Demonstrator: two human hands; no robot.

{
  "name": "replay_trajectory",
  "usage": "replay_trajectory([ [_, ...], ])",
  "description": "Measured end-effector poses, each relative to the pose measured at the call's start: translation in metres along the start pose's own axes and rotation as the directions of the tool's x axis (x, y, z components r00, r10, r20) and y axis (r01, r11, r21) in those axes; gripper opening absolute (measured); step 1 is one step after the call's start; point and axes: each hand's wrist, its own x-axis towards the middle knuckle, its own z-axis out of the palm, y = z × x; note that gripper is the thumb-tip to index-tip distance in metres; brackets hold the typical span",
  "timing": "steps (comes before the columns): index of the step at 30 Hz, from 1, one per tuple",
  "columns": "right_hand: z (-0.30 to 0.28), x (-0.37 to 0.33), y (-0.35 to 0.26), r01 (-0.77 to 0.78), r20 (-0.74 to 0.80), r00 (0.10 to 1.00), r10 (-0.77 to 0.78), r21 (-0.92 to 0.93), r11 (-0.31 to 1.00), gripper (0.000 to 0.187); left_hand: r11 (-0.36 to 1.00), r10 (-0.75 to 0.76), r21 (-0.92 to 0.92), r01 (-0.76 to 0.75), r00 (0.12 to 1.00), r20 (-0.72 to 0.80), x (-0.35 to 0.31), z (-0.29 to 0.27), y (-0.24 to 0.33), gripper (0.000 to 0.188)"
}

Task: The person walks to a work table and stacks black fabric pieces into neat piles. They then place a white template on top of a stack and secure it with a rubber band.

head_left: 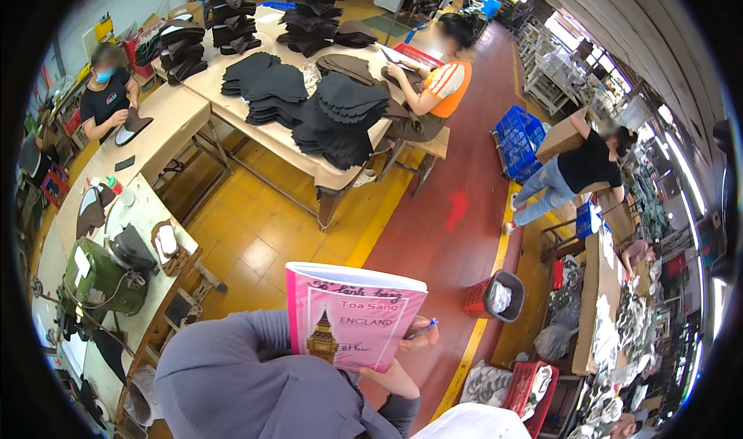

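Observation:
A pink notebook (352,307) with a clock tower on its cover stands upright in front of me. My right hand (395,371) grips its lower right edge, thumb toward the cover and fingers behind. A blue-ended pen (423,328) sticks out by those fingers. My left arm (232,334), in a grey sleeve, bends in behind the notebook, which hides the left hand.
Dark cut pieces (333,122) lie stacked on a table (286,149), a seated person (445,83) beside it. Another person (108,91) handles a shoe upper at left. A green machine (97,276) stands nearer. A person (580,164) carries cardboard by a blue crate (517,141); a bin (495,296) stands rightward.

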Motion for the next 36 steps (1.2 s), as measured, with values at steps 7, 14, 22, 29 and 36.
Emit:
replay_trajectory([
  [7, -0.087, 0.058, -0.091, 0.037, -0.07, 0.997, -0.032, 0.069, 0.997, 0.032, 0.995, 0.091, -0.061, -0.077, 0.956, 0.279, 0.104, -0.061, 0.109, 0.047],
  [14, -0.146, 0.116, -0.106, 0.163, -0.076, 0.986, -0.146, 0.568, 0.806, 0.042, 0.96, 0.278, -0.147, -0.238, 0.855, 0.437, 0.154, -0.118, 0.213, 0.048],
  [22, -0.237, 0.24, -0.155, 0.239, 0.063, 0.967, -0.246, 0.107, 0.965, 0.056, 0.691, 0.701, -0.138, -0.709, 0.612, 0.367, 0.161, -0.141, 0.302, 0.053],
  [29, -0.256, 0.337, -0.223, 0.37, 0.79, 0.591, -0.162, -0.087, 0.925, 0.01, 0.029, 0.919, 0.472, -0.881, 0.209, 0.334, 0.062, -0.096, 0.295, 0.058],
  [36, -0.188, 0.346, -0.245, 0.094, 0.731, 0.676, 0.088, -0.204, 0.974, 0.01, -0.429, 0.892, 0.76, -0.488, -0.097, 0.441, 0.002, -0.037, 0.215, 0.049],
])
